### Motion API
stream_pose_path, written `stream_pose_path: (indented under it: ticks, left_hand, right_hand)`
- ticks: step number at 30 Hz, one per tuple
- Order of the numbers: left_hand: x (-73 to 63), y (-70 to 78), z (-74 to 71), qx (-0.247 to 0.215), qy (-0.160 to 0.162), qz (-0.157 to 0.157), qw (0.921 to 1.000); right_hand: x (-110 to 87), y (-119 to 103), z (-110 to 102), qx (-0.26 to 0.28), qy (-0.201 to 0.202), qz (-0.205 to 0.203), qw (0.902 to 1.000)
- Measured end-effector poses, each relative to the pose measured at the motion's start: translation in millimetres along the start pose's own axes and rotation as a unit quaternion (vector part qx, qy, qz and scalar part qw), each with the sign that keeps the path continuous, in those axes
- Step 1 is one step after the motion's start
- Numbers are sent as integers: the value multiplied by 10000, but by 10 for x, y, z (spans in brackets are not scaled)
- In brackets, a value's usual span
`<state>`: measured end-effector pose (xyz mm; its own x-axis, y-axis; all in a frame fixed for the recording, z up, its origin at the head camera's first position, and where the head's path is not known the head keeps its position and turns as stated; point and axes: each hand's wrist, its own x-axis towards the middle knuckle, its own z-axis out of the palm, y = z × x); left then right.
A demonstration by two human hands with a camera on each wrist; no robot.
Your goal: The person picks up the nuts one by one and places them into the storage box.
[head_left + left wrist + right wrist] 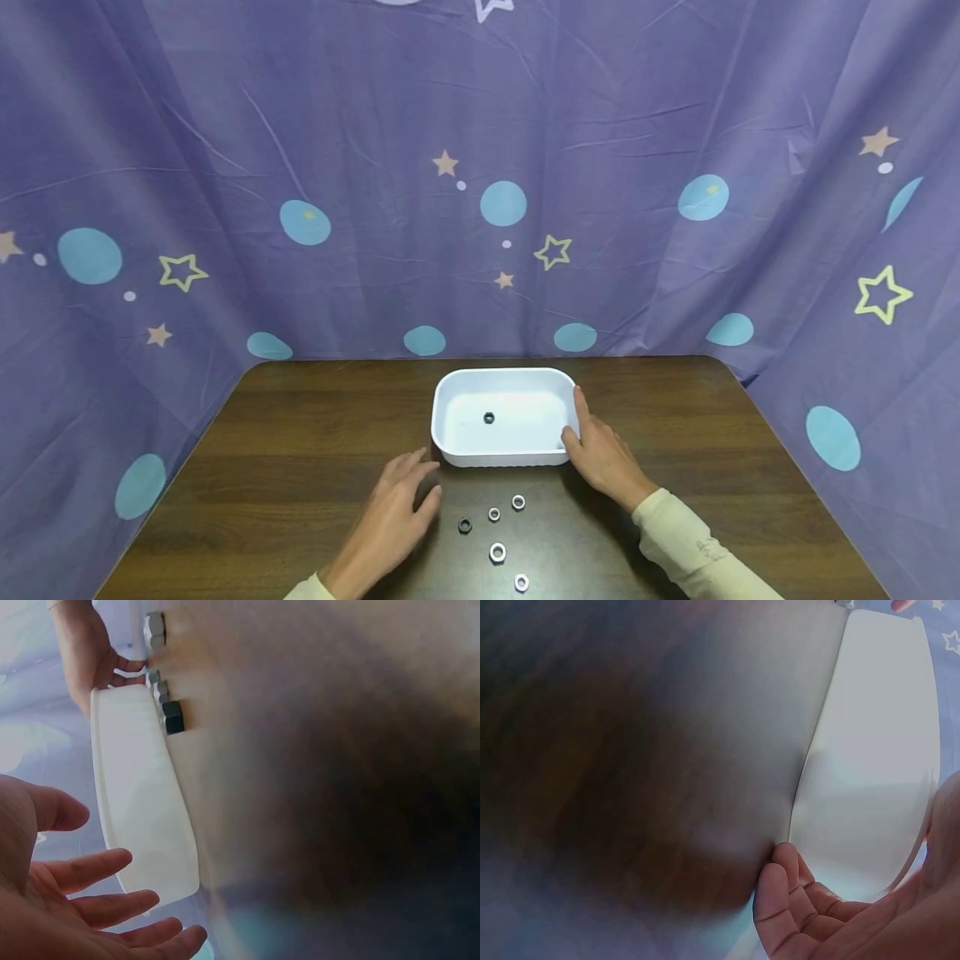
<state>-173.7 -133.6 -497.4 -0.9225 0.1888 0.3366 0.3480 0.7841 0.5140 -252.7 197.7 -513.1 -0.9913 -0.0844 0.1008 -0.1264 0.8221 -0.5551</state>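
A white plastic tray [457,459] stands on the table with a small black hex nut [489,417] lying inside. My right hand [602,457] holds the tray's right end, thumb over the rim; in the right wrist view its fingers [775,896] curl along the tray's outer wall. My left hand [392,510] hovers by the tray's front left corner with nothing in it, fingers spread in the left wrist view. Between the hands, in front of the tray, lie another black nut [465,526] and several silver nuts, among them a larger one [497,561].
The dark wooden table [315,433] extends to both sides of the tray. Behind it and along its sides hangs a purple curtain [375,250] with stars and blue spots. Another silver nut [522,589] lies closest to the front.
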Motion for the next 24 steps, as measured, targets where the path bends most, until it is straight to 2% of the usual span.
stream_pose_path:
  ticks: [10,24]
  left_hand:
    - [-119,-20,64,89,-182,400,9990]
    - [-211,-24,115,-70,-919,381,9950]
  right_hand:
    - [5,17,18,13,71,-40,10000]
    - [-1,25,30,-36,70,-49,10000]
